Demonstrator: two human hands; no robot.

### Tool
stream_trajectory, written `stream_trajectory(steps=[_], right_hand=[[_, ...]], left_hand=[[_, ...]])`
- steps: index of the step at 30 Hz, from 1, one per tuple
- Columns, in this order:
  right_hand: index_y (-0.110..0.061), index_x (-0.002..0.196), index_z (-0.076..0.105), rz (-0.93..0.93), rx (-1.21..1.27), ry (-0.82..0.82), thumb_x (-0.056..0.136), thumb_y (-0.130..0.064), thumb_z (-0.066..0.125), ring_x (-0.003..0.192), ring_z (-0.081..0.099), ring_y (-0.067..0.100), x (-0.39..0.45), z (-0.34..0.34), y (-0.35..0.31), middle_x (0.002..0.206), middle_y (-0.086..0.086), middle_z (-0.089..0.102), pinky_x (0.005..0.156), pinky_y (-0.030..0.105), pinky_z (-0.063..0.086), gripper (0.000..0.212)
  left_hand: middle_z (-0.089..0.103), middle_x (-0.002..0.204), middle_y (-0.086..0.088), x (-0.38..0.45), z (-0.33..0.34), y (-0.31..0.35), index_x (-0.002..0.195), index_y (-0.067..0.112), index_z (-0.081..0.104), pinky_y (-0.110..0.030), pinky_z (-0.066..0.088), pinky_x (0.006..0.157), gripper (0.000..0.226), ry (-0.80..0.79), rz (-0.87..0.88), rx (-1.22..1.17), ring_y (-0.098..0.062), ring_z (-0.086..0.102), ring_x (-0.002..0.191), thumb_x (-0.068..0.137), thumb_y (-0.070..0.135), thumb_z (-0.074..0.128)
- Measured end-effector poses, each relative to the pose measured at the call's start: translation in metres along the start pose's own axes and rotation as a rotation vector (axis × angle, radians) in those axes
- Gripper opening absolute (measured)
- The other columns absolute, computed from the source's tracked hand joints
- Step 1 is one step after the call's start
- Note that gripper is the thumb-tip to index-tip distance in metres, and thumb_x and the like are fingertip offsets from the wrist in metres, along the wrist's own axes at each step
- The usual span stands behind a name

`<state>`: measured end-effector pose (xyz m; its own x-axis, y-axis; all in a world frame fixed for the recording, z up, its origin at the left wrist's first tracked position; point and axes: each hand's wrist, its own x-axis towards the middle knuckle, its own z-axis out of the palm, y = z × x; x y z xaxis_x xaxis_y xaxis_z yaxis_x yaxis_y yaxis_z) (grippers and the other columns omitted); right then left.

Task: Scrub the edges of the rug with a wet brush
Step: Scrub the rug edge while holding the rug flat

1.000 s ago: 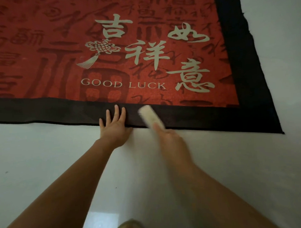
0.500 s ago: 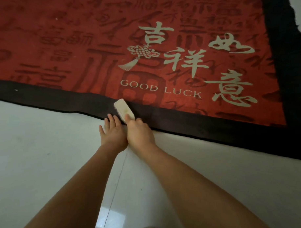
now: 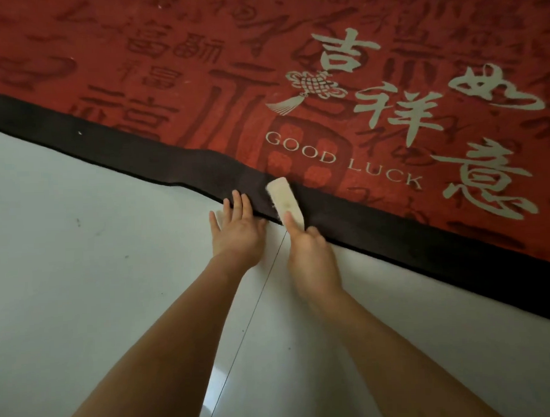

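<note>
Two hands work the rug's black border (image 3: 160,162): left hand (image 3: 237,231) flat, fingers spread, right hand (image 3: 309,254) gripping the brush (image 3: 286,201), now pushed further up across the border.

We see the right hand (image 3: 311,254) gripping the pale brush (image 3: 285,201) on the rug (image 3: 200,70), bristles on its dark border (image 3: 172,163). Our left hand (image 3: 237,231) lies flat just beside it, fingertips over the rug's edge, palm on the white floor (image 3: 83,277).
</note>
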<state>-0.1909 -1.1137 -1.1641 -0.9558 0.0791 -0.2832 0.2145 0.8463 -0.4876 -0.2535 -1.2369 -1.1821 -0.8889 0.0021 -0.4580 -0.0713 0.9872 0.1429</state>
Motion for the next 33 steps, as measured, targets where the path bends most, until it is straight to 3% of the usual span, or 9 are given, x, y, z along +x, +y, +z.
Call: stream_trajectory(steps=[3, 8, 13, 20, 24, 27, 29, 33], right_hand=[[-0.041, 0.149, 0.025, -0.064, -0.209, -0.033, 0.093, -0.006, 0.040, 0.091, 0.060, 0.032, -0.003, -0.025, 0.041, 0.103, 0.008, 0.053, 0.075, 0.040, 0.046, 0.068], [-0.040, 0.147, 0.034, 0.123, -0.221, 0.077, 0.098, -0.015, 0.042, 0.086, 0.060, 0.029, -0.025, -0.063, 0.088, 0.091, 0.006, 0.054, 0.067, 0.035, 0.042, 0.056], [-0.037, 0.146, 0.036, -0.027, -0.026, 0.103, 0.102, -0.023, 0.042, 0.085, 0.061, 0.027, -0.006, -0.060, 0.054, 0.095, 0.010, 0.061, 0.073, 0.042, 0.050, 0.047], [-0.043, 0.146, 0.032, -0.274, -0.255, -0.146, 0.101, -0.019, 0.043, 0.099, 0.062, 0.029, 0.088, -0.057, -0.009, 0.114, 0.009, 0.065, 0.083, 0.042, 0.051, 0.052], [-0.043, 0.151, 0.016, -0.350, -0.443, -0.213, 0.098, -0.016, 0.043, 0.090, 0.064, 0.029, 0.055, -0.062, 0.029, 0.102, 0.008, 0.063, 0.072, 0.038, 0.048, 0.065], [-0.045, 0.151, -0.004, -0.306, -0.639, -0.369, 0.098, -0.017, 0.035, 0.090, 0.063, 0.027, 0.018, -0.091, 0.072, 0.102, 0.005, 0.058, 0.067, 0.035, 0.040, 0.071], [-0.044, 0.151, -0.001, -0.365, -0.676, -0.336, 0.097, -0.019, 0.038, 0.089, 0.064, 0.028, 0.049, -0.095, 0.058, 0.100, 0.006, 0.061, 0.067, 0.035, 0.041, 0.071], [-0.037, 0.151, 0.016, -0.359, -0.378, -0.168, 0.100, -0.015, 0.040, 0.091, 0.065, 0.031, 0.096, -0.046, -0.014, 0.102, 0.012, 0.067, 0.072, 0.038, 0.048, 0.061]], left_hand=[[-0.016, 0.163, -0.005, -0.003, -0.001, 0.011, 0.155, 0.010, -0.009, -0.047, -0.010, 0.119, 0.066, -0.022, -0.006, 0.005, -0.024, -0.015, 0.150, 0.105, 0.045, 0.018], [-0.008, 0.164, -0.012, -0.004, -0.006, 0.027, 0.156, 0.006, 0.000, -0.046, -0.005, 0.120, 0.077, 0.033, -0.020, -0.058, -0.029, -0.008, 0.151, 0.102, 0.055, 0.025], [-0.012, 0.163, -0.013, 0.000, -0.012, 0.030, 0.154, 0.005, -0.008, -0.046, -0.007, 0.120, 0.108, 0.081, 0.040, -0.057, -0.027, -0.013, 0.150, 0.088, 0.071, 0.045], [-0.025, 0.159, -0.018, 0.012, -0.007, 0.033, 0.150, -0.001, -0.021, -0.046, -0.013, 0.118, 0.155, 0.043, -0.047, -0.110, -0.029, -0.026, 0.146, 0.053, 0.091, 0.059], [-0.030, 0.156, -0.019, 0.022, -0.006, 0.036, 0.148, -0.002, -0.025, -0.046, -0.013, 0.120, 0.155, 0.029, -0.070, -0.147, -0.030, -0.029, 0.145, 0.055, 0.086, 0.064], [-0.037, 0.154, -0.014, 0.016, 0.006, 0.036, 0.146, 0.003, -0.031, -0.045, -0.015, 0.120, 0.163, 0.027, -0.086, -0.175, -0.026, -0.034, 0.142, 0.046, 0.091, 0.063], [-0.040, 0.153, -0.011, 0.010, 0.011, 0.038, 0.146, 0.005, -0.032, -0.044, -0.018, 0.118, 0.164, 0.045, -0.144, -0.218, -0.023, -0.037, 0.141, 0.043, 0.094, 0.060], [-0.040, 0.153, -0.013, 0.009, 0.008, 0.039, 0.146, 0.003, -0.032, -0.048, -0.015, 0.119, 0.156, 0.012, -0.226, -0.189, -0.024, -0.036, 0.141, 0.052, 0.088, 0.059]])
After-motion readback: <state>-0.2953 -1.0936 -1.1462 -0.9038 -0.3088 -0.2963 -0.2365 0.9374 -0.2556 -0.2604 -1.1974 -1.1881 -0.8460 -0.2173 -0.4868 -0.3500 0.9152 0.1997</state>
